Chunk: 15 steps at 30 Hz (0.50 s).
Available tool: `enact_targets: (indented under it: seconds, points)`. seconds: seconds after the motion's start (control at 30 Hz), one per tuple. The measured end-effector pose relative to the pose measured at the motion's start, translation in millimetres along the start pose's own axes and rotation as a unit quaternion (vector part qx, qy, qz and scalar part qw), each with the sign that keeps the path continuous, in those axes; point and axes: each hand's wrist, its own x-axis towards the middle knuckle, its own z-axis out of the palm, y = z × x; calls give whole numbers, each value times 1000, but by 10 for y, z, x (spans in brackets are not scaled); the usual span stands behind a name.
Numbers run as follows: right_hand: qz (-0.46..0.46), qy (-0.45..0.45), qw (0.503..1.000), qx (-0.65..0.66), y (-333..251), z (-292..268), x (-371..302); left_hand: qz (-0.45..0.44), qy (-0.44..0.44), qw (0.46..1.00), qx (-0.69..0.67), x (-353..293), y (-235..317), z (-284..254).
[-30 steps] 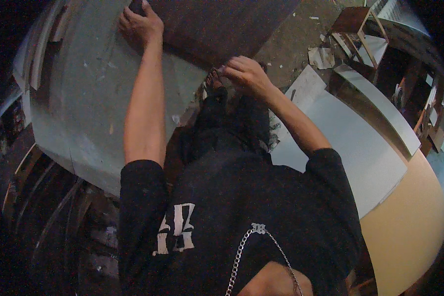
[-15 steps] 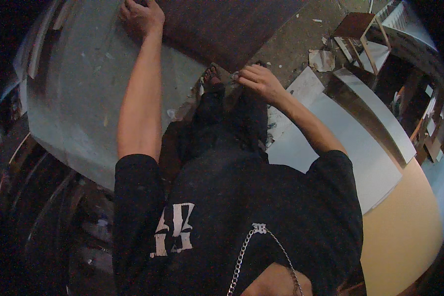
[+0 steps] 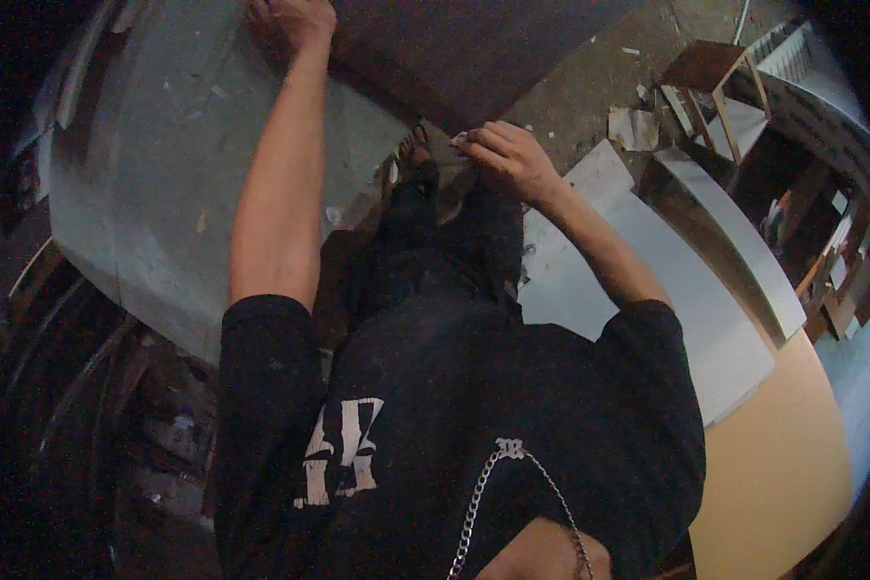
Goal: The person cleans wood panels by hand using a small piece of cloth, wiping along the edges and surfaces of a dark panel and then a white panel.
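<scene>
I see the grey desk (image 3: pixel 155 213) left of the brown panel (image 3: pixel 474 48). Far right, an open wooden frame (image 3: pixel 710 64) has a pale sheet (image 3: pixel 744 121) inside or behind. My left hand (image 3: pixel 298 21) perhaps steadies the panel's edge; its grip I can't tell. My right hand (image 3: pixel 514 162) pinches a small pale scrap (image 3: pixel 457 140) beside the near corner.

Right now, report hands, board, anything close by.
Left hand by brown board, grip unclear. Right hand pinching small pale thing near board's corner. Pale panels lie right.
</scene>
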Motion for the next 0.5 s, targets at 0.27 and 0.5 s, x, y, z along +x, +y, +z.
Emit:
enact_targets:
  seconds: [0.27,0.5]
  points:
    - [-10,-16,1000,6,-71,-48,38,13,5,1000,1,1,57,-88]
    - [-19,-30,999,-4,49,-84,-352,12,5,1000,25,-7,122,-87]
